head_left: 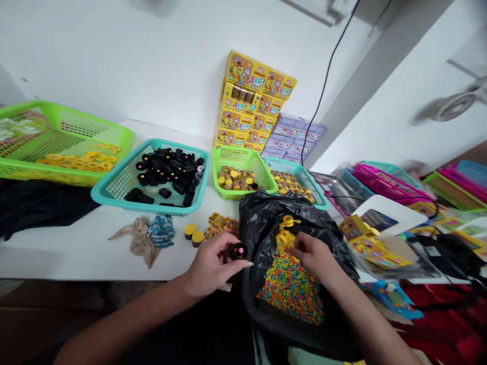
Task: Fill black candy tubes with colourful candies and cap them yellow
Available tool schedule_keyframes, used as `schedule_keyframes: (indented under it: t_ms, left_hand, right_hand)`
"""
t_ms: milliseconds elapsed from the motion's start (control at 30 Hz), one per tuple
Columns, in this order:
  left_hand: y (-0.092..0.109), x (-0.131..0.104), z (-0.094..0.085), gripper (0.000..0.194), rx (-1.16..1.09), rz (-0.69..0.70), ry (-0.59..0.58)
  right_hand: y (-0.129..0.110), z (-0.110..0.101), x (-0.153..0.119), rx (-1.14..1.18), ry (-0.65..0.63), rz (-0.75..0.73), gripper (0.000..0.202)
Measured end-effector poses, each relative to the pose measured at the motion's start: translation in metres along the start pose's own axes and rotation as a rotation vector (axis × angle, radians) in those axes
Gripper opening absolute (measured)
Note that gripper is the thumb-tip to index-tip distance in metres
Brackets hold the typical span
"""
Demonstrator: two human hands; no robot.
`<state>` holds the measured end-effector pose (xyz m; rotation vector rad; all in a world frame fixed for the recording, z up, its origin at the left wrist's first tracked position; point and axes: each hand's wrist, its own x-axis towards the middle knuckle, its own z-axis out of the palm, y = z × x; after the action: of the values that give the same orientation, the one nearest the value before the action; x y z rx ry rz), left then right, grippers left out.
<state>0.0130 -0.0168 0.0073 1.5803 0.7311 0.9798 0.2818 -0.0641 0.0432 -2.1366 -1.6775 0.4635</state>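
Note:
My left hand (pixel 215 261) is closed on a small black cup (pixel 238 251) with a pink dot inside, held left of a black plastic bag (pixel 258 223). Many small coloured balls (pixel 292 286) lie in the bag, with yellow plastic pieces (pixel 286 234) at their upper end. My right hand (pixel 314 256) is over the bag at the edge of the yellow pieces, its fingers curled together; what they pinch, if anything, is hidden. Two black pots with yellow lids (pixel 194 233) stand left of my left hand, beside small printed yellow packets (pixel 218 223).
A teal basket (pixel 99 195) holds black cups, and a green basket (pixel 125 133) yellow pieces. Small yellow-lidded jars fill another green basket (pixel 217 165). Yellow boxes (pixel 251 101) are stacked by the wall. A cloth (pixel 143 243) lies at left; a black cable (pixel 323 91) hangs down behind.

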Motion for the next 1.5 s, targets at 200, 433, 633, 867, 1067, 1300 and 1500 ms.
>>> schedule_keyframes:
  t_ms: [200,433,633,867,1067,1300,1500]
  left_hand:
    - [0.021,0.015,0.023,0.031,0.057,0.030,-0.126]
    - [0.026,0.018,0.044,0.030,0.065,0.024,-0.236]
    - [0.029,0.021,0.046,0.035,0.115,0.024,-0.247]
    - [0.027,0.022,0.046,0.037,0.155,0.078,-0.207]
    - [0.025,0.017,0.045,0.031,0.214,0.134,-0.148]
    - [0.029,0.017,0.042,0.030,0.160,0.068,-0.116]
    - [0.040,0.020,0.042,0.038,-0.148,-0.233,-0.349]
  right_hand:
    - [-0.040,-0.005,-0.044,1.107,-0.146,0.092,0.028]
    - [-0.051,0.006,-0.052,1.217,-0.274,0.214,0.027]
    - [-0.053,0.017,-0.050,1.152,-0.124,0.190,0.030]
    - [-0.062,0.023,-0.050,1.084,0.074,0.143,0.030]
    - [-0.068,0.033,-0.054,1.206,-0.104,0.243,0.025]
    - [-0.072,0.045,-0.055,1.336,0.013,0.302,0.027]
    - [-0.079,0.046,-0.057,1.403,0.116,0.339,0.028]
